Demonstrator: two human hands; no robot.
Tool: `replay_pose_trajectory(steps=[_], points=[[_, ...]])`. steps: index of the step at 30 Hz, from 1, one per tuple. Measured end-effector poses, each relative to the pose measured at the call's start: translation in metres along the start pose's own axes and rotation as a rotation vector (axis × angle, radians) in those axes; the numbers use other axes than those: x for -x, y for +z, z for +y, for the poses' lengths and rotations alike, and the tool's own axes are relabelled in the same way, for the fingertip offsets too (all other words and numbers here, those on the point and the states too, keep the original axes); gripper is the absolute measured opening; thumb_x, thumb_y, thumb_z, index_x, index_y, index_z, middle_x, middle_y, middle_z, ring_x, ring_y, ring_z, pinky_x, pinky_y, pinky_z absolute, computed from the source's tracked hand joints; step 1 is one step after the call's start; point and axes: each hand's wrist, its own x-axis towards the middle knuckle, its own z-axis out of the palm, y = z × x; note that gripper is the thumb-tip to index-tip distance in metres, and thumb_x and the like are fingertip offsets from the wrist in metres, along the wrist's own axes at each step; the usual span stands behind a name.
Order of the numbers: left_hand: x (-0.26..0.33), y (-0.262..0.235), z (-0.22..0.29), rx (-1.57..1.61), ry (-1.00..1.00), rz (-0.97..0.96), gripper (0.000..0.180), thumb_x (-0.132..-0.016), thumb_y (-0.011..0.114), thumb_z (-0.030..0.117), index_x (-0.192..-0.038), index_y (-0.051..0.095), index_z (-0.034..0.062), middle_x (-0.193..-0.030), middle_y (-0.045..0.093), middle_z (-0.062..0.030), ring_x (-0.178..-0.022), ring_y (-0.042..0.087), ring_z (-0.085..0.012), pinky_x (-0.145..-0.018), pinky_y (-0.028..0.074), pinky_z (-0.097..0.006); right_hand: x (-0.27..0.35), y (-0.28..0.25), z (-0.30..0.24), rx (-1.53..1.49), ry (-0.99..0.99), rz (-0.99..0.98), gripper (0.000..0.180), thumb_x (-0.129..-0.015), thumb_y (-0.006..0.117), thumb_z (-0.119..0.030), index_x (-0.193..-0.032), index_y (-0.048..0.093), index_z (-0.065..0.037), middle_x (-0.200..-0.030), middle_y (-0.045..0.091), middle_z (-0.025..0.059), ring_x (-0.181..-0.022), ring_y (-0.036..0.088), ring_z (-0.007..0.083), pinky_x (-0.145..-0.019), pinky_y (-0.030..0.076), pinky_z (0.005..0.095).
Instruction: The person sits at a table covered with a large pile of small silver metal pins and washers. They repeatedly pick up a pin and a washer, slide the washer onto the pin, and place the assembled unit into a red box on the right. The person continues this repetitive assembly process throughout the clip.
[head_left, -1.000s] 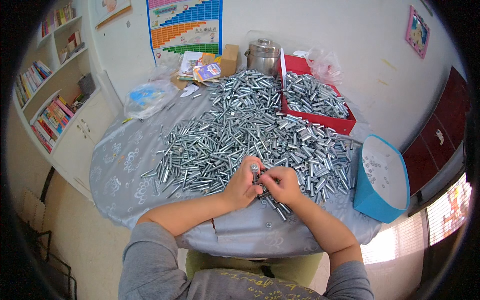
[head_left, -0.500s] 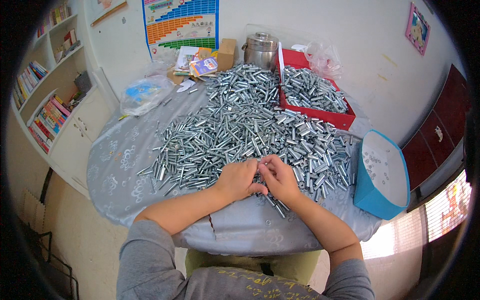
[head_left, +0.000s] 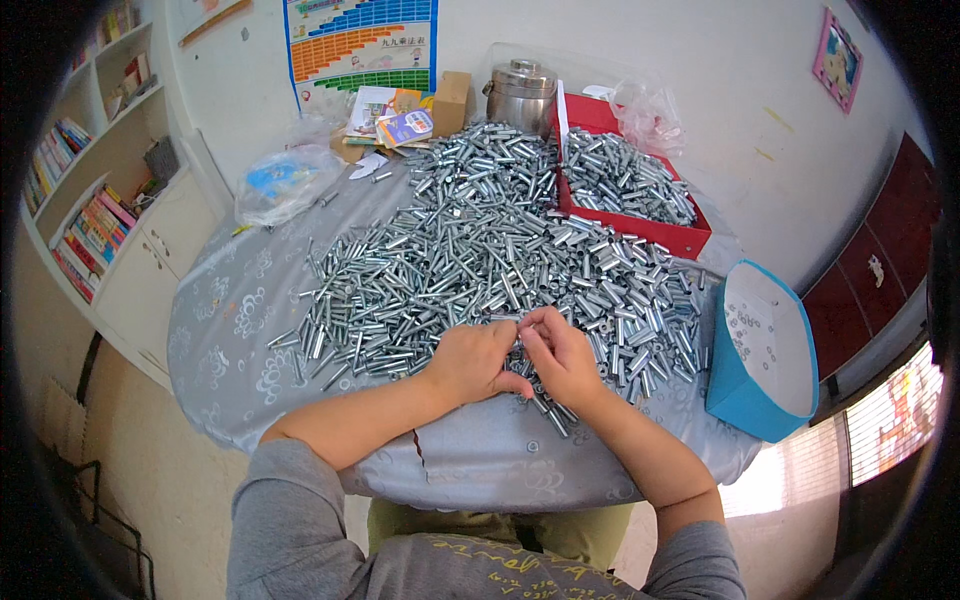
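Metal tubes [head_left: 610,290], mixed w/ thinner rods [head_left: 385,265], lie in a big loose heap on the counter [head_left: 235,330], running right up to the hands. L hand [head_left: 476,362] = curled, back of hand up, thumb out to the R. R hand [head_left: 560,355] = thumb & index in a near-closed pinch against the L fingertips. Grip on both looks tight/small, but whatever sits btwn the fingertips is hidden; can't tell what, if anything, is held.

Just below the hands: a few tubes near the counter edge, plus 1 small ring [head_left: 532,447] lying apart, closer to the edge.

Progress, judging by what's visible: lots left loose; heap covers most of the mid-counter. Red box [head_left: 688,241] at far R is well filled w/ tubes; can't tell if those are finished or unworked. Blue bin [head_left: 755,400], R side, has only scattered small rings [head_left: 745,320] on its pale inside, approx. a handful's worth; can't confirm whether any pcs are assembled.

Farther back: steel pot [head_left: 521,95], cardboard box [head_left: 453,102], booklets [head_left: 404,128], plastic bag w/ blue contents [head_left: 287,188] at far L.
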Motion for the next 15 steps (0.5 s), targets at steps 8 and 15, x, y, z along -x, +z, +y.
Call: replay_pose_trajectory(steps=[8, 15], points=[[0.000, -0.002, 0.002, 0.001, 0.031, -0.037, 0.076, -0.068, 0.041, 0.074, -0.083, 0.045, -0.0004, -0.070, 0.054, -0.0128, -0.061, 0.058, -0.0301, -0.051, 0.045, -0.037, -0.001, 0.005, 0.013, -0.204, -0.059, 0.024, 0.011, -0.084, 0.055, -0.012, -0.090, 0.053, -0.004, -0.063, 0.055, 0.0012, -0.049, 0.046, 0.0073, -0.046, 0.036, 0.0239], [0.001, -0.002, 0.000, 0.011, 0.039, -0.016, 0.075, -0.068, 0.042, 0.073, -0.082, 0.044, -0.0001, -0.069, 0.053, -0.0135, -0.059, 0.057, -0.0312, -0.050, 0.045, -0.038, 0.000, -0.002, 0.006, -0.163, 0.005, -0.097, 0.010, -0.079, 0.056, -0.008, -0.087, 0.052, -0.004, -0.059, 0.047, -0.0012, -0.048, 0.038, 0.0044, -0.045, 0.030, 0.0222]])
